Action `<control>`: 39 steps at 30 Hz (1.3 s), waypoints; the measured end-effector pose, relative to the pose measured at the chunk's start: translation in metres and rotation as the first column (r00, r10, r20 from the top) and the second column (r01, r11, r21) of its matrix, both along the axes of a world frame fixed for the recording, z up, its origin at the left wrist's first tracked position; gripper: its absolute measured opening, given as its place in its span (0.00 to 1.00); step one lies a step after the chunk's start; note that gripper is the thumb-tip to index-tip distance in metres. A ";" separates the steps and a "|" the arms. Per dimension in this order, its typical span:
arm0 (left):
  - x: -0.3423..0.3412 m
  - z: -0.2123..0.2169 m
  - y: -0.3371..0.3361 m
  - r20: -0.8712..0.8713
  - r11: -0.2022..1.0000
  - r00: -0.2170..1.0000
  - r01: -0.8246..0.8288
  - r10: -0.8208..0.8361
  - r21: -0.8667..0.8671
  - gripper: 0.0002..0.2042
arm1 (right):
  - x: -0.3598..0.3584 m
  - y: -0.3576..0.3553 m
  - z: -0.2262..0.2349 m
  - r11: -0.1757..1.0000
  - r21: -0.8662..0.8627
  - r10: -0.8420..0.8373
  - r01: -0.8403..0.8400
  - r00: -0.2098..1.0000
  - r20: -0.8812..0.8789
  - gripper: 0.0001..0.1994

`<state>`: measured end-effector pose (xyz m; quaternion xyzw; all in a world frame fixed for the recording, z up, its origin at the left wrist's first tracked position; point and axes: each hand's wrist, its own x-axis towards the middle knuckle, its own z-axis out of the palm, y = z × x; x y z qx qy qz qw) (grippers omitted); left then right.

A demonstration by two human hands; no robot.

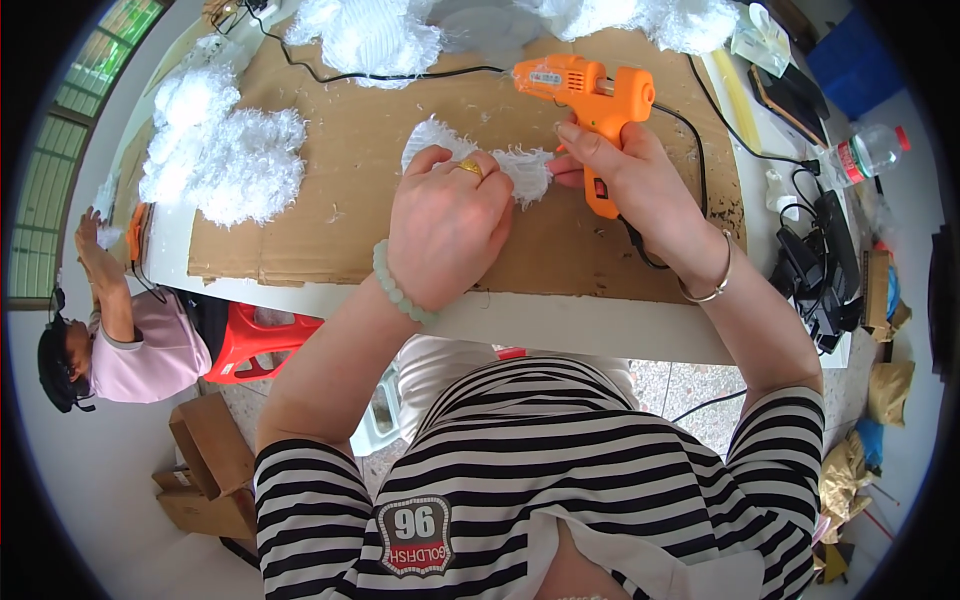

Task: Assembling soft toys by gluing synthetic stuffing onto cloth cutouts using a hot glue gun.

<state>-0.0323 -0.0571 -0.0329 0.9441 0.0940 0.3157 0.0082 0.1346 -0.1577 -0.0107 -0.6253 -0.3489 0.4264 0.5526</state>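
My right hand (630,170) is wrapped round the handle of an orange hot glue gun (570,78), whose nozzle end points left above the cardboard. Its black cord runs down from the grip. My left hand (450,225) is closed on a small piece of white fringed fabric (525,172) lying on the brown cardboard sheet (330,235). Part of that fabric shows beyond the knuckles; the left fingertips are hidden beneath the hand. The right fingertips come close to the fabric's right edge.
Fluffy white fabric heaps lie at left (250,165) and along the far edge (370,40). A black cord (400,77) crosses the cardboard. At right stand a clear bottle (870,155) and black devices (825,260). Another person (145,350) works at far left beside a red stool (250,345).
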 end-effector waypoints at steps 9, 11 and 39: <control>-0.011 0.009 -0.004 -0.031 0.997 0.999 0.023 -0.025 -0.074 0.08 | -0.003 0.010 -0.009 0.994 -0.016 0.108 -0.108 0.994 -0.016 0.17; -0.017 0.016 -0.005 -0.091 0.996 0.995 0.033 -0.041 -0.085 0.15 | -0.002 0.011 -0.006 0.995 -0.022 0.099 -0.099 0.995 -0.013 0.17; -0.021 0.019 -0.004 -0.139 1.000 0.990 -0.009 0.007 -0.020 0.19 | 0.016 0.002 -0.002 0.987 0.132 0.077 -0.089 0.993 0.088 0.15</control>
